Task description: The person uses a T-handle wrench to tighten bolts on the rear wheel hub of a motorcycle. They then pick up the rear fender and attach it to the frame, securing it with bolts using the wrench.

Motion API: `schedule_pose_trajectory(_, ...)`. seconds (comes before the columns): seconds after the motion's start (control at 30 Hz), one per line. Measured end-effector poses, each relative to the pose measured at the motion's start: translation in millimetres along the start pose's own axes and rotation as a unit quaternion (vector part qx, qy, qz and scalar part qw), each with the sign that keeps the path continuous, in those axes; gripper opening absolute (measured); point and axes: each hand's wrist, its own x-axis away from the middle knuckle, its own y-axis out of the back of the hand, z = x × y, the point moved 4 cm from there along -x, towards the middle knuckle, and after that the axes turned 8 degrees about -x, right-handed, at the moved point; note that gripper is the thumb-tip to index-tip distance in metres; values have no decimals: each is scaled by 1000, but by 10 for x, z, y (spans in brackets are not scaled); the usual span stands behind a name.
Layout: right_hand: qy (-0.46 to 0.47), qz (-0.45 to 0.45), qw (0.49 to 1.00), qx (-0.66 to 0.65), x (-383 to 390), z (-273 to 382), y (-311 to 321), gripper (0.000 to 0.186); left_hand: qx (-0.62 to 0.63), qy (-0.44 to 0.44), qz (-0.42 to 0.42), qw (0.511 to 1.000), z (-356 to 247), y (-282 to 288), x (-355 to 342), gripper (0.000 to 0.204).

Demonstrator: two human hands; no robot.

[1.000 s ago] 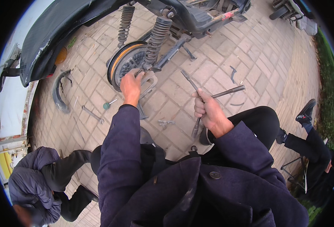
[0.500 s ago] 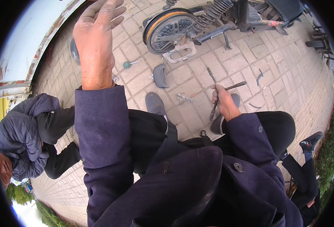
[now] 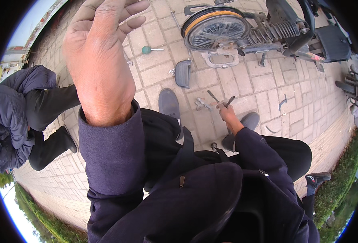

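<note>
1. the left hand (image 3: 100, 65) is raised close to the camera at the upper left, its fingers spread apart and loosely bent; nothing shows in its grip.
2. the right hand (image 3: 228, 116), near the middle, has its fingers curled round a dark metal wrench (image 3: 213, 96); two of the wrench's arms stick out past the fist, and the fingers hide the part between them.
3. the wrench is over the brick ground (image 3: 246, 87), near the right shoe (image 3: 250, 120); a small silver part (image 3: 203, 104) lies just to its left.
4. a screwdriver (image 3: 146, 50) with a green handle lies right of the left hand; nearer the body is a black ribbed pedal (image 3: 182, 74), a spanner end (image 3: 172, 72) showing beside it.
5. farther off, a wheel (image 3: 216, 35) with an orange band has a spring (image 3: 274, 33) to its right and a grey bracket (image 3: 223, 65) at its near side.
6. at the left edge is another person in a dark puffy jacket (image 3: 15, 113).
</note>
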Motion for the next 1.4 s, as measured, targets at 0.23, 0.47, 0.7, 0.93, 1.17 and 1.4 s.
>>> schedule_pose_trajectory(0.23, 27, -5, 997, -72, -424, 300, -685, 26, -40, 61, 32, 997, 123, 245, -129, 36)
schedule_pose_trajectory(0.47, -8, 36, 995, -93, -755, 478, -1041, 23, -83, 73, 76, 991, 315, 471, -228, 43)
schedule_pose_trajectory(0.7, -12, 19, 999, -31, -806, 157, -722, 31, -84, 78, 80, 990, 365, 362, -243, 44)
schedule_pose_trajectory(0.93, 24, 15, 995, 97, -783, 103, -500, 37, -101, 121, 70, 985, 333, 68, -186, 41)
schedule_pose_trajectory(1.17, 113, 86, 956, 257, 7, 863, -193, 43, -79, 146, 66, 984, 427, -167, -167, 40)
schedule_pose_trajectory(1.4, 219, 139, 898, 356, 1210, 1936, 379, 38, -95, 191, 139, 967, 598, -396, -96, 39)
